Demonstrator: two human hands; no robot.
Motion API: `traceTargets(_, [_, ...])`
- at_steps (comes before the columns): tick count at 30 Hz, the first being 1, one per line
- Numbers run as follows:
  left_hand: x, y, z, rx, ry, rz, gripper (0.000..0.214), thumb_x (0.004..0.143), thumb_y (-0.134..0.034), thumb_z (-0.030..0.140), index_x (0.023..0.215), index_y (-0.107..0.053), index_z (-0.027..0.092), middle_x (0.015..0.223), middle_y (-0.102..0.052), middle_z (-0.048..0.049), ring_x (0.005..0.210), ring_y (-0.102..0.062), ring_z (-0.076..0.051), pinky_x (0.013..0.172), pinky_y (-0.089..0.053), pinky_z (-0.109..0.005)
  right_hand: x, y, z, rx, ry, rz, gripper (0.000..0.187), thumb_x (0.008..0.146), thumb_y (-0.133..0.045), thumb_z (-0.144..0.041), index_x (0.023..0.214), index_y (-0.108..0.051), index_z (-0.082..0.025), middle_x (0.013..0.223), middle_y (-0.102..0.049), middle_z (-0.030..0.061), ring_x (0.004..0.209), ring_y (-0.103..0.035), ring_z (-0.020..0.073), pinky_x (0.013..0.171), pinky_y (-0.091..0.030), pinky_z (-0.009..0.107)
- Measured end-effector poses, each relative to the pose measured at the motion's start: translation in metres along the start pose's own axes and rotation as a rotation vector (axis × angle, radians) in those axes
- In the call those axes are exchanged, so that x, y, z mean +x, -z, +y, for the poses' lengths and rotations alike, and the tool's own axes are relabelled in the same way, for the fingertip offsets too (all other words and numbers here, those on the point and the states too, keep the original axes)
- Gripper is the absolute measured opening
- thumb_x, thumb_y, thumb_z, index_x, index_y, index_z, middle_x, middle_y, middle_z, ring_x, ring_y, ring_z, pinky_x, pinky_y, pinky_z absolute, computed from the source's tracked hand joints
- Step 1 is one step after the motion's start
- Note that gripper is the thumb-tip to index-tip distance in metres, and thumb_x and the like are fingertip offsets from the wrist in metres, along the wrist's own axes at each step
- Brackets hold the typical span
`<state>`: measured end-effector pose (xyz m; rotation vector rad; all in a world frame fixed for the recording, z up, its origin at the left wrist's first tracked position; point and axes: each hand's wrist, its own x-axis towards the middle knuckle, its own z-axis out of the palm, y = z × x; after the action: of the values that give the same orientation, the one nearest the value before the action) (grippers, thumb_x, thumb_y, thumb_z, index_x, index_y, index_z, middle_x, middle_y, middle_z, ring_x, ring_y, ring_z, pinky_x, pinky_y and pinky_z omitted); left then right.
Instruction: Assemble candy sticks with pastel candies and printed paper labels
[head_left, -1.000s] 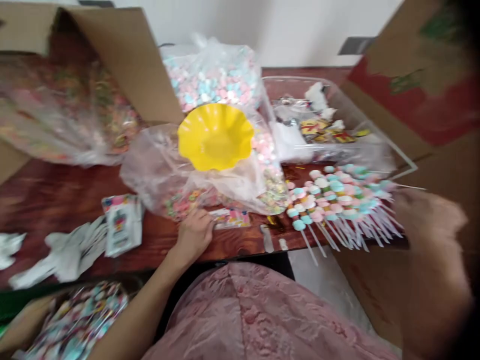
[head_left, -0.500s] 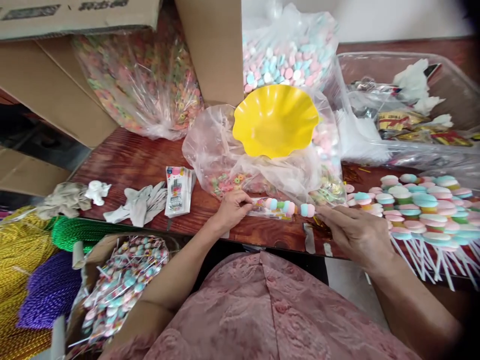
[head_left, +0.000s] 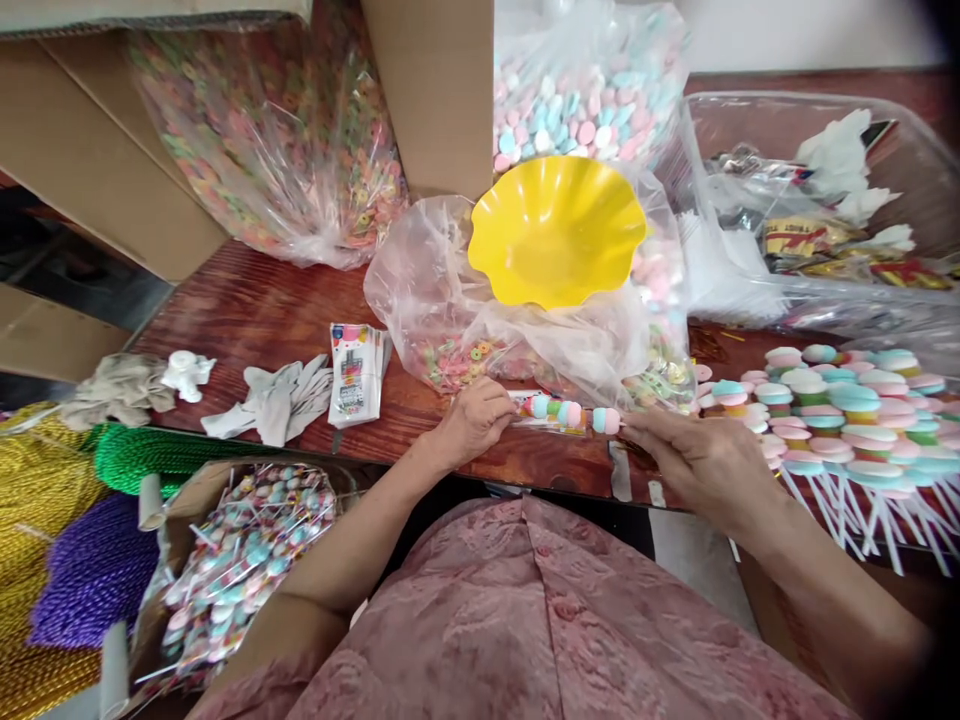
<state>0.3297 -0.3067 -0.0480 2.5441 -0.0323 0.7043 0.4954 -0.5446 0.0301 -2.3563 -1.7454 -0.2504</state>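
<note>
A candy skewer of pink, blue and green pieces lies level between my hands, just above the table's front edge. My right hand pinches its stick end; the stick itself is mostly hidden by the fingers. My left hand is closed at the other end, on what looks like a clear printed wrapper around the skewer's tip. More flat wrappers seem to lie beneath the skewer. Right of my right hand, several finished-looking skewers are piled with white sticks pointing toward me.
A yellow wavy bowl rests on clear candy bags. A plastic bin stands at the back right. Gloves and a stack of printed packets lie left. A box of wrapped skewers stands below, beside gold, purple and green twisted ties.
Both hands keep their hold on the skewer and wrapper. The left fingers now cover more of the wrapper's end. The whole view has shifted slightly.
</note>
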Motion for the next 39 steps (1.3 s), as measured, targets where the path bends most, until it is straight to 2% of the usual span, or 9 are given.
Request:
traceTargets(5, [-0.002,0.001,0.001,-0.037,-0.014,-0.039,0.020,0.094,-0.049,0.019,0.085,-0.067,0.016,0.082,-0.068,-0.0074,0.079,-0.059,-0.017,0.074,-0.048,-0.032,-0.002,-0.002,-0.011,-0.103,0.235,0.094,0.028,0.089,-0.045,-0.010,0.087,-0.072,-0.021,0.069,-0.068,0.0008,0.057,-0.056,0.0134,0.057,-0.031,0.028])
traceTargets(7, [-0.001,0.002,0.002,-0.064,-0.018,-0.050,0.016,0.092,-0.054,0.020,0.099,-0.066,0.014,0.092,-0.069,-0.0100,0.087,-0.060,-0.019,0.079,-0.049,-0.035,-0.002,-0.003,-0.011,-0.030,0.215,0.131,0.027,0.092,-0.046,-0.013,0.091,-0.072,-0.021,0.074,-0.070,0.0012,0.062,-0.058,0.0130,0.059,-0.034,0.027])
traceTargets(9, [0.001,0.003,0.002,-0.058,-0.016,-0.066,0.024,0.089,-0.058,0.020,0.111,-0.063,0.013,0.105,-0.068,-0.0130,0.098,-0.059,-0.022,0.087,-0.049,-0.039,-0.002,-0.005,-0.009,0.023,0.164,0.138,0.024,0.094,-0.048,-0.018,0.093,-0.072,-0.020,0.077,-0.071,0.0017,0.066,-0.060,0.0130,0.059,-0.036,0.026])
traceTargets(12, [0.006,0.005,0.002,-0.022,-0.021,-0.128,0.027,0.087,-0.056,0.017,0.114,-0.063,0.014,0.114,-0.066,-0.0136,0.106,-0.056,-0.024,0.095,-0.046,-0.043,-0.001,-0.012,-0.008,0.025,0.161,0.131,0.025,0.095,-0.048,-0.019,0.091,-0.073,-0.020,0.076,-0.070,0.0024,0.067,-0.060,0.0137,0.059,-0.035,0.026])
traceTargets(16, [0.012,0.008,0.001,-0.029,-0.041,-0.205,0.024,0.088,-0.054,0.019,0.109,-0.064,0.014,0.099,-0.067,-0.0109,0.098,-0.055,-0.024,0.090,-0.045,-0.041,0.003,-0.015,-0.017,-0.104,0.196,0.180,0.023,0.093,-0.048,-0.015,0.094,-0.071,-0.018,0.073,-0.068,0.0024,0.063,-0.057,0.0136,0.060,-0.033,0.028])
traceTargets(22, [0.011,0.010,0.010,0.021,-0.016,-0.194,0.024,0.094,-0.050,0.032,0.099,-0.064,0.014,0.082,-0.063,-0.0088,0.085,-0.052,-0.022,0.081,-0.044,-0.038,0.013,-0.004,-0.035,-0.184,0.360,0.261,0.025,0.091,-0.045,-0.009,0.097,-0.069,-0.016,0.066,-0.063,0.0008,0.061,-0.053,0.0137,0.062,-0.032,0.030])
traceTargets(28, [0.007,0.016,0.024,0.052,0.003,-0.211,0.030,0.090,-0.060,0.042,0.100,-0.062,0.014,0.090,-0.066,-0.0100,0.090,-0.058,-0.023,0.082,-0.046,-0.038,0.021,-0.001,-0.028,-0.101,0.291,0.185,0.025,0.089,-0.046,-0.010,0.094,-0.068,-0.020,0.069,-0.065,0.0014,0.062,-0.054,0.0142,0.061,-0.030,0.029])
traceTargets(34, [0.004,0.021,0.034,0.017,0.048,-0.198,0.035,0.094,-0.055,0.033,0.125,-0.055,0.016,0.118,-0.068,-0.0126,0.109,-0.064,-0.024,0.092,-0.052,-0.039,0.022,0.002,-0.024,-0.165,0.313,0.101,0.024,0.089,-0.047,-0.009,0.095,-0.068,-0.019,0.070,-0.066,0.0008,0.062,-0.056,0.0153,0.061,-0.028,0.031])
traceTargets(39, [0.003,0.013,0.037,0.011,0.065,-0.258,0.051,0.088,-0.055,0.019,0.137,-0.044,0.012,0.130,-0.063,-0.0176,0.118,-0.063,-0.029,0.096,-0.052,-0.043,0.019,0.002,-0.028,-0.139,0.384,-0.095,0.027,0.090,-0.044,-0.010,0.099,-0.067,-0.020,0.072,-0.067,0.0003,0.062,-0.060,0.0167,0.059,-0.024,0.033])
